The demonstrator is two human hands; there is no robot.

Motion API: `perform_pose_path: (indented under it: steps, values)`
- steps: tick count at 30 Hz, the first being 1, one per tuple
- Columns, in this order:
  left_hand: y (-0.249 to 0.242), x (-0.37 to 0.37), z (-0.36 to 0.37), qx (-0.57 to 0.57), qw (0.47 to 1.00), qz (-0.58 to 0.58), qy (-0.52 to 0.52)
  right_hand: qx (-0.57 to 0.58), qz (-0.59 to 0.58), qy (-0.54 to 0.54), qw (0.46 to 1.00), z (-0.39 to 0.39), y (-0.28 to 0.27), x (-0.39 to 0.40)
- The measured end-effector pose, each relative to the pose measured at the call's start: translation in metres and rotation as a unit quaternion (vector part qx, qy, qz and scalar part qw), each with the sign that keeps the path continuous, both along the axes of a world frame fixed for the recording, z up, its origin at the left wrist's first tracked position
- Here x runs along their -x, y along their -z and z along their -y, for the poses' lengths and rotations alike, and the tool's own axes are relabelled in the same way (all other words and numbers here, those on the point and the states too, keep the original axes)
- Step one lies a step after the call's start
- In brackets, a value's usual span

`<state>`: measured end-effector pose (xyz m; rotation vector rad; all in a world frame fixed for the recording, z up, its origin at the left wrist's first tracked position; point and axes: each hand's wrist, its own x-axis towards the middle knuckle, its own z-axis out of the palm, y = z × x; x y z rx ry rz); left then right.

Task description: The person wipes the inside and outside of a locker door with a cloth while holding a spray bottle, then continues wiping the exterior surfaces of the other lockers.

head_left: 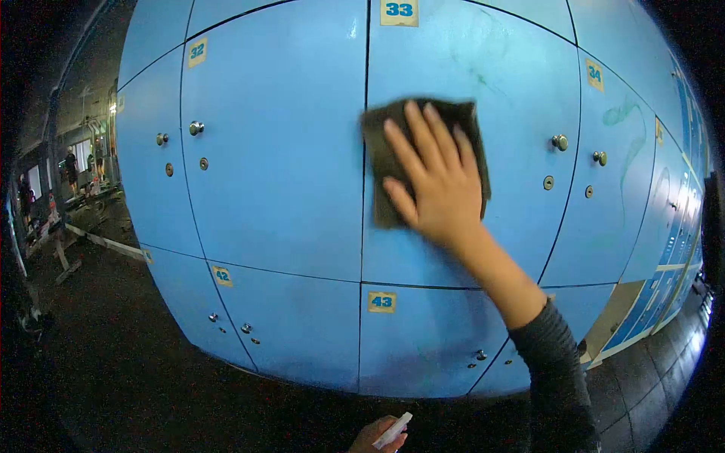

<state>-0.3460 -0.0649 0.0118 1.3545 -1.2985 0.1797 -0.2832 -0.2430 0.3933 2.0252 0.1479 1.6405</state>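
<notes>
My right hand (442, 177) lies with fingers spread over a dark cloth (385, 204), holding it flat against the blue door of locker 33 (491, 241). The cloth reaches the seam at the door's left side. Greenish smudges (479, 78) mark the same door above the cloth. Low at the frame's bottom edge, my left hand (370, 436) is closed around what looks like a spray bottle, with its white spray head (394, 430) showing. The bottle's body is hidden below the frame.
Round metal knobs (559, 142) and keyholes stick out from the doors. Locker 34 (623, 174) has green streaks. Lower right, one locker compartment (615, 317) appears open. Dark floor (136, 347) runs along the base; gym equipment (72, 234) and people stand far left.
</notes>
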Motion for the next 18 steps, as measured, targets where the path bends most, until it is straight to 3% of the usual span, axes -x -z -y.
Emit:
perform_pose_path:
  steps: [2,5,8,11,13,15,18]
  values:
    - [0.003,0.005,-0.007,-0.059,0.986,-0.143,0.058,0.003,-0.074,-0.002,0.997,0.0,0.04,0.003]
    - [-0.006,0.009,-0.005,0.018,0.999,-0.039,-0.009,0.077,-0.202,0.031,0.976,0.009,0.122,0.011]
    - [-0.013,0.002,0.001,0.103,0.975,0.176,-0.09,0.178,-0.282,0.047,0.942,0.024,0.164,0.024]
    - [-0.009,0.003,-0.006,-0.01,0.998,0.062,-0.022,0.21,-0.32,0.019,0.924,0.029,0.147,0.026]
    - [0.002,-0.001,-0.005,-0.005,0.999,0.035,0.009,0.155,-0.345,0.007,0.926,0.025,0.106,0.026]
    - [0.006,-0.002,-0.004,-0.01,0.999,-0.019,0.038,0.102,-0.265,-0.014,0.959,0.024,0.056,0.023]
    - [0.001,0.004,-0.007,-0.021,0.993,-0.095,0.064,0.112,-0.081,-0.003,0.99,0.022,-0.029,0.011]
